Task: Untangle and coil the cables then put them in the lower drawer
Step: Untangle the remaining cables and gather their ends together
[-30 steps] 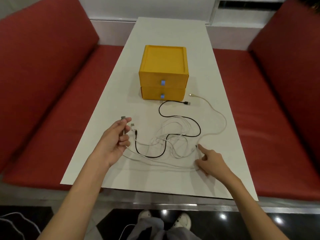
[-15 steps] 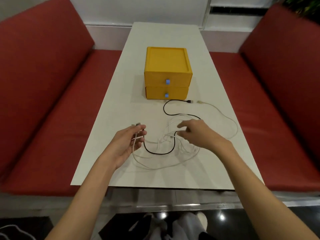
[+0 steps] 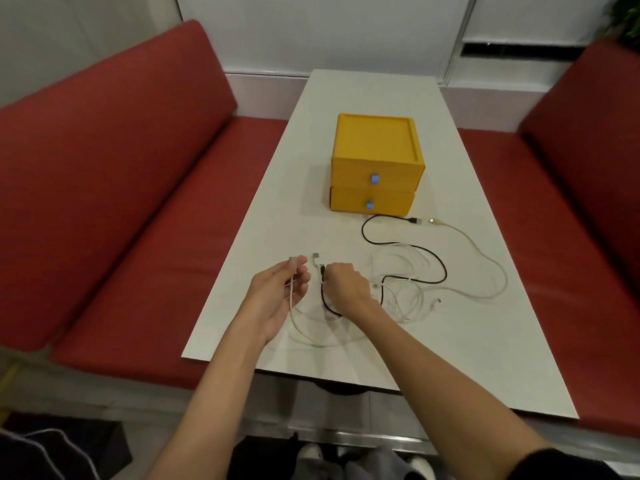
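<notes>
Cable ends held over the bench (image 3: 346, 98).
The left hand (image 3: 277, 296) pinches a white cable (image 3: 292, 299) near its plug; the right hand (image 3: 344, 287), just beside it, curls round the black cable (image 3: 440, 266). Both trail right into the tangle of cables (image 3: 405, 282) on the bench, on the near side of the yellow drawer box (image 3: 375, 140), its lower drawer (image 3: 349, 202) closed.

Soft overhead light, faint shadows, bowed edges

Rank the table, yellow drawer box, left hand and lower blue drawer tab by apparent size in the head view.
1. table
2. yellow drawer box
3. left hand, enlarged by nearness
4. lower blue drawer tab
</notes>
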The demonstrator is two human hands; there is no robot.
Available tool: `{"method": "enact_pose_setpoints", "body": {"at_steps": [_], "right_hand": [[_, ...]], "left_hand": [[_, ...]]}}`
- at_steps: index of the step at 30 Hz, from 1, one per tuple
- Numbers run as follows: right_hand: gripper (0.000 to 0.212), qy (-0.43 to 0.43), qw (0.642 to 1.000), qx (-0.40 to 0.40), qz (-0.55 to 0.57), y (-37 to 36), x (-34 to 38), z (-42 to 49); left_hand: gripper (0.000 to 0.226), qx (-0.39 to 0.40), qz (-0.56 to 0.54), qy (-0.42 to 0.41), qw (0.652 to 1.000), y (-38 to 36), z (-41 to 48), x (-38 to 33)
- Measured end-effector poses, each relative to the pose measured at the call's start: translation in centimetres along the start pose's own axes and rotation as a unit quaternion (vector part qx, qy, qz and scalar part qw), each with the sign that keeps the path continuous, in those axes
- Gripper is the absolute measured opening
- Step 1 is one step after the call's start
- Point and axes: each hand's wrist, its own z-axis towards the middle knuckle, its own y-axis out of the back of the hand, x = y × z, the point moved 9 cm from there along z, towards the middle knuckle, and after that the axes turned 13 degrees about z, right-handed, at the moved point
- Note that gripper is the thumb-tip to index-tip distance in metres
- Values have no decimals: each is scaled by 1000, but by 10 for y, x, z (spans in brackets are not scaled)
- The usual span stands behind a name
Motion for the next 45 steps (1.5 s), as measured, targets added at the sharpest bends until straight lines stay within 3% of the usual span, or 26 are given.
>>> {"method": "enact_pose_setpoints", "body": {"at_steps": [5, 10, 16, 22, 28, 31, 38, 45], "right_hand": [[21, -24, 997, -22, 76, 11, -10, 1], [15, -11, 958, -70, 279, 47, -8, -9], [11, 31, 928, -45, 369, 77, 7, -35], [10, 55, 930, -9, 365, 81, 13, -47], [24, 69, 947, -1, 314, 82, 17, -55], [20, 73, 946, 10, 316, 77, 17, -58], [18, 77, 946, 43, 311, 72, 12, -60], [15, 99, 970, 82, 209, 83, 2, -44]], "left_hand": [[28, -10, -58, 31, 998, -1, 3, 3], [20, -2, -91, 20, 996, -8, 5, -4], [26, -10, -41, -20, 999, -17, 11, -21], [34, 7, -22, -22, 999, -36, 20, -33], [28, 46, -52, -3, 998, -56, 17, -31], [27, 44, -66, -2, 997, -60, 16, -32], [28, 9, -86, -53, 995, -60, 14, -46], [26, 54, -101, -127, 985, -61, -2, -90]]}}
